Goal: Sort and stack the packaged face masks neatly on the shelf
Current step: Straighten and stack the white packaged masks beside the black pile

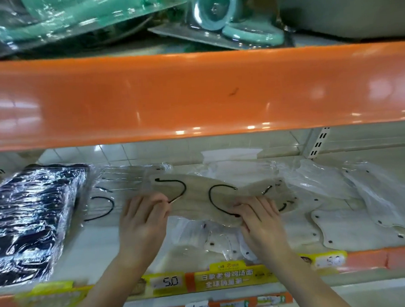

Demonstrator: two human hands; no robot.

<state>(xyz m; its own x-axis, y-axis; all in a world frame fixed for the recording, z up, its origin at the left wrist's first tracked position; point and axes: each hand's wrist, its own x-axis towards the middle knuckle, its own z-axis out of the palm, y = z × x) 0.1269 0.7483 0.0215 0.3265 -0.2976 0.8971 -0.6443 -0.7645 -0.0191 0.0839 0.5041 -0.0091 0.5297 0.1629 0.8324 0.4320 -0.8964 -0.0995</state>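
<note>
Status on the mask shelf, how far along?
Partly done. The black packs at the shelf's left end already sit in a tidy stack. In hand: the left hand and right hand both pinch the near edge of a beige pack with black ear loops, mid-shelf. Left: the white packs on the right lie scattered and overlapping, as do the loose ones under the hands.
</note>
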